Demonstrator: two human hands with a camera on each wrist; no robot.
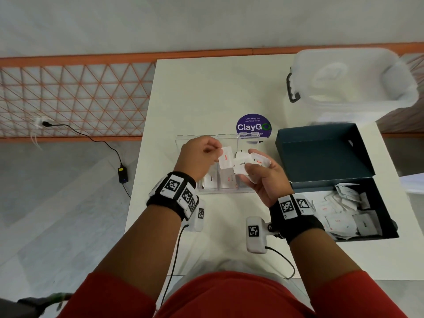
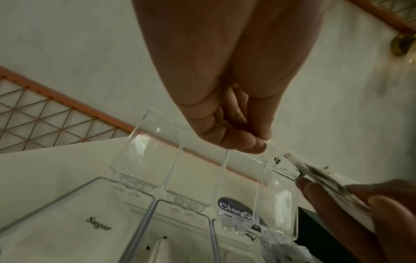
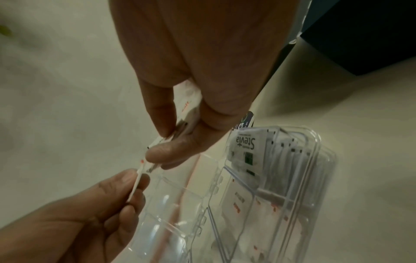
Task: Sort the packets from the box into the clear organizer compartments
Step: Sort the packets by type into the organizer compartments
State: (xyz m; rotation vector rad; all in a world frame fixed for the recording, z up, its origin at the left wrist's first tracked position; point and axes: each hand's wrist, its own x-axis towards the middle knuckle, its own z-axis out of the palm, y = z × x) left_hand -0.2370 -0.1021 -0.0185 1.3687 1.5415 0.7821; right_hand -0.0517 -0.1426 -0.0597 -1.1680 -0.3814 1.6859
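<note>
Over the clear organizer [image 1: 246, 191], my left hand [image 1: 216, 154] pinches the edge of a white salt packet [image 1: 225, 159] with red print. My right hand [image 1: 250, 167] grips a small fan of several white packets [image 1: 241, 165] right beside it. In the right wrist view the thumb and forefinger of my right hand [image 3: 166, 142] clamp the packets [image 3: 186, 113], while my left hand [image 3: 135, 185] pinches the thin salt packet [image 3: 134, 188]. The organizer [image 3: 315, 160] has open lids and holds Stevia packets [image 3: 245, 142]; a Sugar packet [image 2: 99, 226] lies in another compartment. The dark box [image 1: 380, 203] at right holds several loose packets [image 1: 339, 216].
A large clear plastic tub [image 1: 353, 76] stands at the table's back right. A purple ClayGo sticker [image 1: 253, 126] lies behind the organizer. The box's raised lid [image 1: 321, 152] stands right of my right hand. The table's left edge drops to the floor, where a power adapter [image 1: 122, 174] lies.
</note>
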